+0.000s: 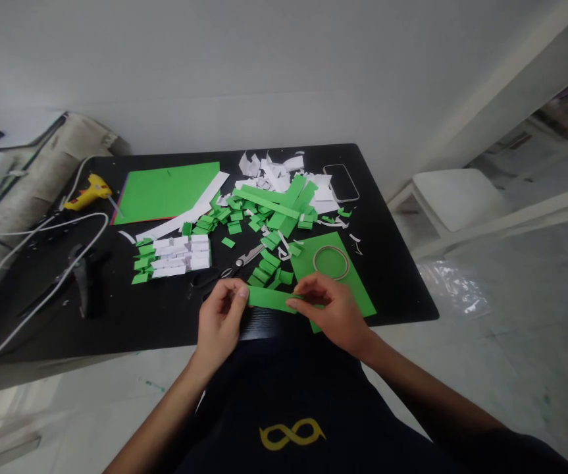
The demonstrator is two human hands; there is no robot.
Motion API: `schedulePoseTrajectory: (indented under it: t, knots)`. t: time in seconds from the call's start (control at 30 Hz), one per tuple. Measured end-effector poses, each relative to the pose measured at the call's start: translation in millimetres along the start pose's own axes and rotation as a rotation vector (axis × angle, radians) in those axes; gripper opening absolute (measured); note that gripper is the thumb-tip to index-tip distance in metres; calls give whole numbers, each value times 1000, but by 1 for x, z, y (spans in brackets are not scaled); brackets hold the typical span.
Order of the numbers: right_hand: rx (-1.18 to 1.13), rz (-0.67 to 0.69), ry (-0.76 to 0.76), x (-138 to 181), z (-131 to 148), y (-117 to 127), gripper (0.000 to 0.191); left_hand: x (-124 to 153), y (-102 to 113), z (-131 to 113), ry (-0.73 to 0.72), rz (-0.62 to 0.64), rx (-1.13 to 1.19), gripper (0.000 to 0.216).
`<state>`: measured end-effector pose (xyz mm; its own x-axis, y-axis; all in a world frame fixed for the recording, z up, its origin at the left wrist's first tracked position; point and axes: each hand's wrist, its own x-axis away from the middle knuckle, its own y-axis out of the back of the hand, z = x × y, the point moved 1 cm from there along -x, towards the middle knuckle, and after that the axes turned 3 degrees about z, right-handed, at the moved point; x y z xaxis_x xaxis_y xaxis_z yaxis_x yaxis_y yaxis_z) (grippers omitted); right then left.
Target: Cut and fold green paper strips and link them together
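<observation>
above the near side of the surface (392, 276), the left hand (220, 317) and the right hand (335, 313) have their grip closed on one green strip (268, 298), seemingly not yet divided, while many green pieces (235, 228) lie already folded farther away and the far left green sheet (172, 191) looks whole.

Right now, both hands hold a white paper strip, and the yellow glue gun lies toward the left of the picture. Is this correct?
Not entirely: the paper strip between the left hand and right hand is green, not white, as the head view shows. The yellow glue gun does lie toward the left.
</observation>
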<state>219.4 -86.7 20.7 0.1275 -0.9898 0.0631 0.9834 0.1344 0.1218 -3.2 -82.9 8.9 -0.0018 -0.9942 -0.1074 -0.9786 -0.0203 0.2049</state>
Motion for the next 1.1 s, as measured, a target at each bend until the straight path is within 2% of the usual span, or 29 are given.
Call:
schedulePoseTrajectory:
  t: [0.17,0.43,0.63,0.8,0.93,1.1]
  knots:
    - [26,98,-8,1,0,-1,19,1,2,1,-105,7,-60,18]
    - [130,163,22,0,4,-1,16,2,2,-4,-228,-9,-140,10]
    - [157,91,63,2,-2,2,16,0,6,-2,-248,-18,-143,7]
    - [-27,10,13,4,-2,-3,14,-1,6,1,-204,-59,-97,9]
    - [-183,-52,-45,5,1,-8,24,-1,7,0,-168,-91,-75,12]
    - [-243,-73,-99,6,1,-9,32,0,6,-1,-142,-111,-49,15]
